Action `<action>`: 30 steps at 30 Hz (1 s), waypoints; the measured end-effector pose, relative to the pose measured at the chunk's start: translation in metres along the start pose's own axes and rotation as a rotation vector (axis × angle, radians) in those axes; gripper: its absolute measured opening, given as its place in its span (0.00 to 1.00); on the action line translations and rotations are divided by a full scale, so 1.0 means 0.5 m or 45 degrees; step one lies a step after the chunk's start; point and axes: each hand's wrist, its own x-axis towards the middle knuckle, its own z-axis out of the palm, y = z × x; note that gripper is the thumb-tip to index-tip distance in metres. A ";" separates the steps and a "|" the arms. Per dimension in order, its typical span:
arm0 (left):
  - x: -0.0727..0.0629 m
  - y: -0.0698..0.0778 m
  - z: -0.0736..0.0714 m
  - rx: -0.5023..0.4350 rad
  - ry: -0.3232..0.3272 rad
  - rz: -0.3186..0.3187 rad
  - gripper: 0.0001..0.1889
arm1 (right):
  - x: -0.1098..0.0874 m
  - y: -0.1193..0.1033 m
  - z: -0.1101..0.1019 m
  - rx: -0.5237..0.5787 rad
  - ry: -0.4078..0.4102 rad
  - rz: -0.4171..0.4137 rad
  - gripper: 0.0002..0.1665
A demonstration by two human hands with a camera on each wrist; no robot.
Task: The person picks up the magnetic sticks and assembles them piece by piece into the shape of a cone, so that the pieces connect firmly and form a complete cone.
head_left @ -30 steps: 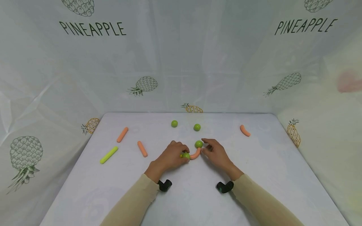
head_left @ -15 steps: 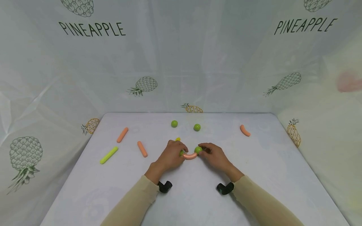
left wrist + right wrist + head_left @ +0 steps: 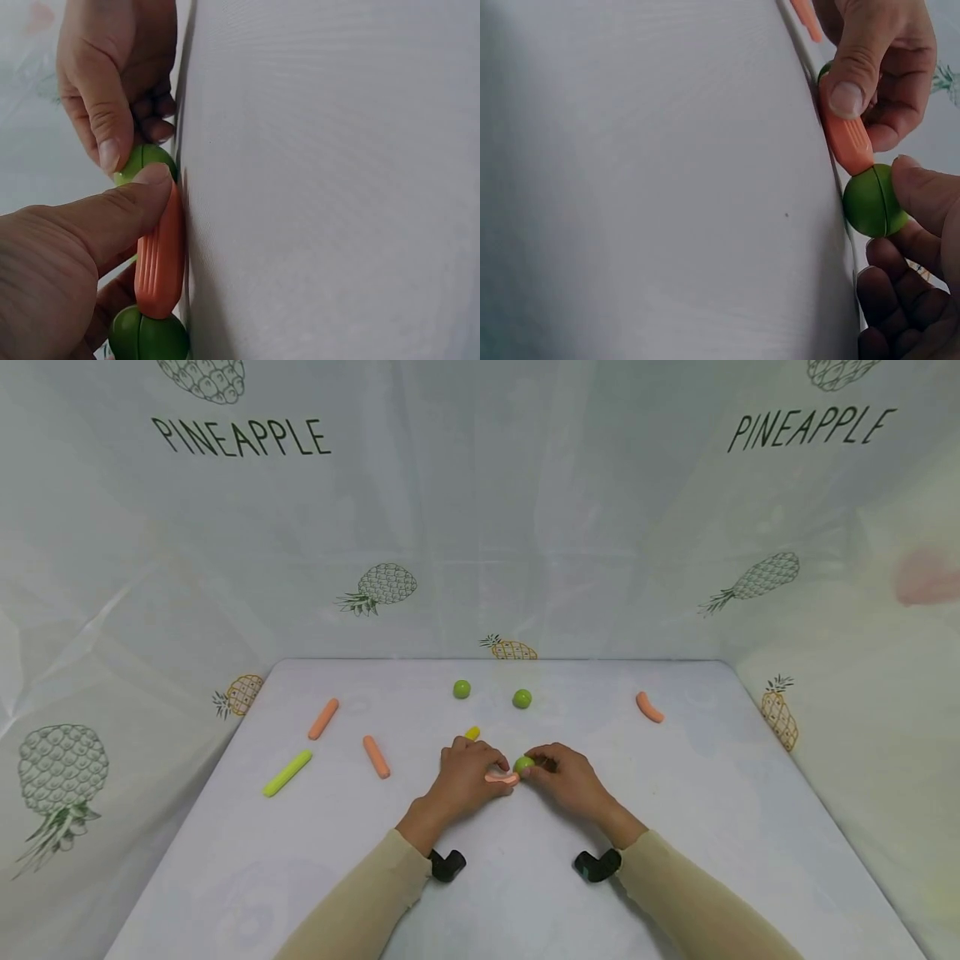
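A short curved orange rod (image 3: 501,778) with ridges spans between two green balls. My left hand (image 3: 468,777) pinches it, thumb lying on the ridged face in the left wrist view. At the rod's right end, my right hand (image 3: 564,775) holds one green ball (image 3: 872,201) between thumb and fingers, and the ball meets the rod's tip. The other green ball (image 3: 148,335) sits at the rod's opposite end, close under my left hand; in the head view that hand hides it. The tip of a yellow rod (image 3: 472,733) shows just beyond my left knuckles.
On the white table (image 3: 675,827), two loose green balls lie farther back, one green ball (image 3: 462,689) left of another green ball (image 3: 522,699). To the left are two straight orange rods and a lime rod (image 3: 288,774). A curved orange rod (image 3: 649,707) lies back right.
The right hand has taken hold of the nearer green ball and drawn it toward the body. The left hand has shifted from the other ball onto the curved rod, which now lies more level.
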 end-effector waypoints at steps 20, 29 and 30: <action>-0.004 -0.003 -0.001 -0.100 -0.022 -0.026 0.12 | 0.028 0.079 -0.115 -0.014 0.254 0.088 0.27; -0.003 -0.009 0.004 -0.093 -0.027 -0.005 0.13 | 0.050 0.145 -0.223 -0.022 0.478 0.170 0.31; -0.003 -0.009 0.003 -0.095 -0.027 -0.004 0.13 | 0.052 0.152 -0.231 -0.023 0.497 0.181 0.31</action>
